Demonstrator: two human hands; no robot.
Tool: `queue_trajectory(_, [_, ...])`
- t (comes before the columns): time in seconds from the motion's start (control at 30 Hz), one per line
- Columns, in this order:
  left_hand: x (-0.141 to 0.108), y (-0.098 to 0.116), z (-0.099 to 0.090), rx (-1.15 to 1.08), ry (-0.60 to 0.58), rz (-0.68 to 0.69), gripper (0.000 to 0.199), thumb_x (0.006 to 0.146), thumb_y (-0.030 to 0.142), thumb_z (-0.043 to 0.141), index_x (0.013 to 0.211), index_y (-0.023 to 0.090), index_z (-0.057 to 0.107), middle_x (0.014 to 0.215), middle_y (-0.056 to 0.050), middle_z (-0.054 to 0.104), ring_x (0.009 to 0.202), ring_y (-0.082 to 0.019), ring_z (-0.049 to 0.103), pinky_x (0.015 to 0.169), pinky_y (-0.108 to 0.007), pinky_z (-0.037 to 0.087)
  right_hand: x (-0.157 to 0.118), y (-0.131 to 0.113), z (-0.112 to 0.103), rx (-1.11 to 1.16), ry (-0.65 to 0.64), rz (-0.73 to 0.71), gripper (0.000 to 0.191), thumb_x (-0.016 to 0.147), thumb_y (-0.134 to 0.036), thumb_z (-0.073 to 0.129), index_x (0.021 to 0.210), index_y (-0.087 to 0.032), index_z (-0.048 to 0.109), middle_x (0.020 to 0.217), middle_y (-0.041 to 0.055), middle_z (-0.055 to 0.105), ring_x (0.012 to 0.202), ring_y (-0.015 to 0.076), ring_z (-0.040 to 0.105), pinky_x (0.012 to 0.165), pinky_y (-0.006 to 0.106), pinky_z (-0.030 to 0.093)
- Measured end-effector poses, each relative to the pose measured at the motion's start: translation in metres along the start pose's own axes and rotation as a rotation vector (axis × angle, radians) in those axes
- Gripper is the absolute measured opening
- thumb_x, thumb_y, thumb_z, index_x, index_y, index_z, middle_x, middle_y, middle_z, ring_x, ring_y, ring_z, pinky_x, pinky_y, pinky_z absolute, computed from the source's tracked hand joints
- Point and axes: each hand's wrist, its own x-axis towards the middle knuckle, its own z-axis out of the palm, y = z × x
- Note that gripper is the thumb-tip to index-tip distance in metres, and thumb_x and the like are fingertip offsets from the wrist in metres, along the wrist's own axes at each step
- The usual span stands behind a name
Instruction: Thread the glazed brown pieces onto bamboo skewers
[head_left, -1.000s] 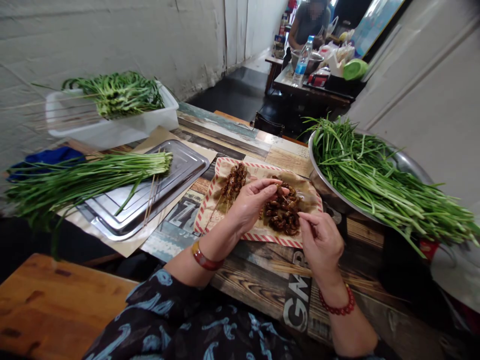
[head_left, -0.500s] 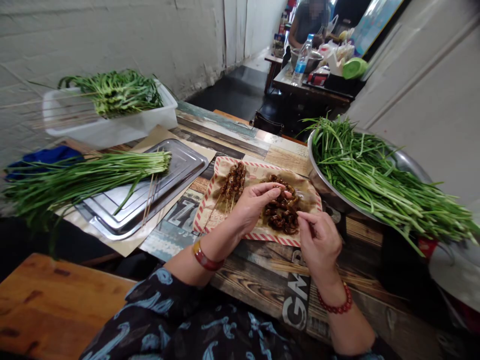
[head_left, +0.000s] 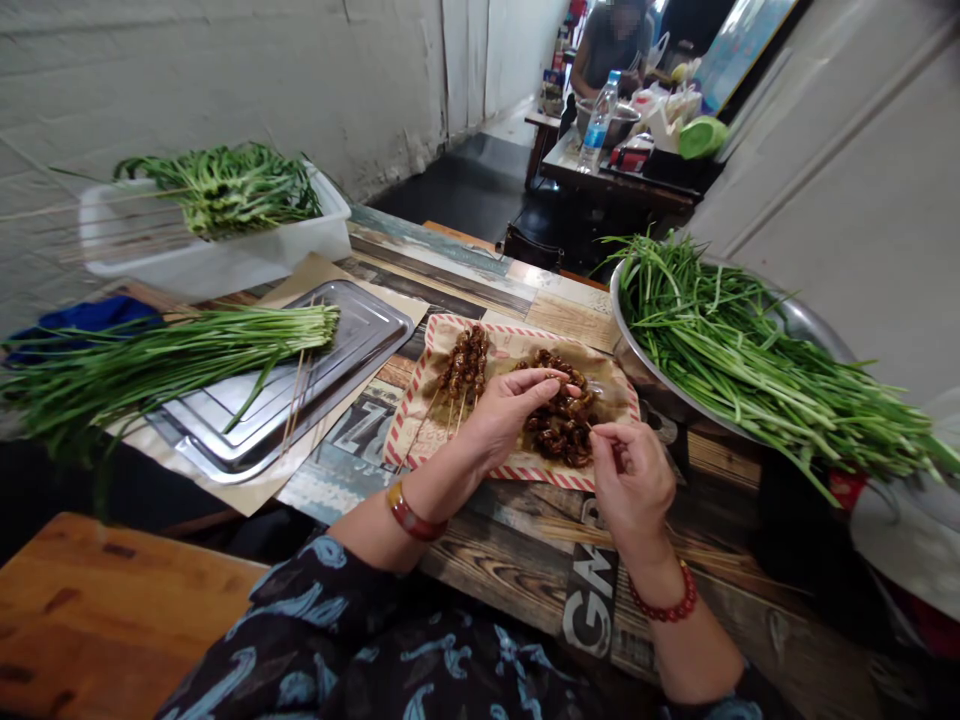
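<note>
A tray lined with red-and-white striped paper [head_left: 525, 474] lies before me. At its left rest several skewers of glossy brown pieces [head_left: 465, 362], and loose brown pieces [head_left: 568, 440] are heaped at its right. My left hand [head_left: 504, 412] is over the tray with thumb and fingers pressed together at the heap; what they hold is hidden. Beside the heap's right edge, my right hand [head_left: 634, 485] pinches a thin pale skewer [head_left: 591, 427], of which only a short end shows.
Long green stalks [head_left: 187, 350] lie across a metal tray [head_left: 367, 315] at left, with a white tub [head_left: 262, 262] of greens behind. A steel bowl [head_left: 645, 365] of greens stands right. Bare sticks [head_left: 720, 560] lie near my right wrist. A person [head_left: 611, 50] sits at a far table.
The whole view has shifted slightly. My right hand has come a little nearer to my left hand, and both keep nearly the same pinched pose.
</note>
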Motion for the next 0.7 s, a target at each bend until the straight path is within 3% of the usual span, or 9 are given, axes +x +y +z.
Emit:
queue_trajectory(0.23, [0.003, 0.007, -0.005, -0.117, 0.0, 0.0, 0.034, 0.071, 0.033, 0.078, 0.099, 0.015, 0.071, 0.09, -0.008, 0.075, 0.085, -0.017, 0.068, 0.084, -0.029, 0.045, -0.002, 0.006, 0.002, 0.071, -0.109, 0.051, 0.007, 0.091, -0.023, 0.057, 0.093, -0.02, 0.064, 0.084, 0.0017, 0.067, 0.073, 0.014, 0.062, 0.068, 0.027, 0.051])
queue_trajectory(0.43, [0.008, 0.011, -0.013, -0.151, 0.034, 0.025, 0.045, 0.072, 0.037, 0.078, 0.11, 0.017, 0.065, 0.094, -0.007, 0.074, 0.081, -0.014, 0.066, 0.079, -0.026, 0.046, -0.003, 0.008, 0.004, 0.145, -0.137, 0.087, 0.011, 0.091, -0.023, 0.055, 0.089, -0.022, 0.066, 0.083, 0.002, 0.068, 0.076, 0.0153, 0.063, 0.069, 0.029, 0.052])
queue_trajectory(0.53, [0.007, 0.007, -0.012, -0.128, -0.014, -0.01, 0.052, 0.071, 0.039, 0.079, 0.117, 0.02, 0.063, 0.104, -0.007, 0.072, 0.082, -0.012, 0.064, 0.079, -0.025, 0.045, -0.003, 0.008, 0.002, 0.195, -0.136, 0.175, 0.011, 0.09, -0.026, 0.057, 0.087, -0.022, 0.067, 0.083, 0.0018, 0.068, 0.075, 0.0154, 0.063, 0.068, 0.029, 0.051])
queue_trajectory(0.7, [0.001, 0.004, -0.006, 0.01, -0.192, -0.051, 0.047, 0.07, 0.036, 0.08, 0.111, 0.015, 0.069, 0.109, -0.012, 0.071, 0.101, -0.02, 0.063, 0.087, -0.028, 0.042, -0.005, 0.009, 0.002, 0.318, -0.164, 0.351, 0.014, 0.088, -0.032, 0.059, 0.09, -0.021, 0.068, 0.083, 0.001, 0.068, 0.07, 0.0141, 0.062, 0.066, 0.028, 0.05])
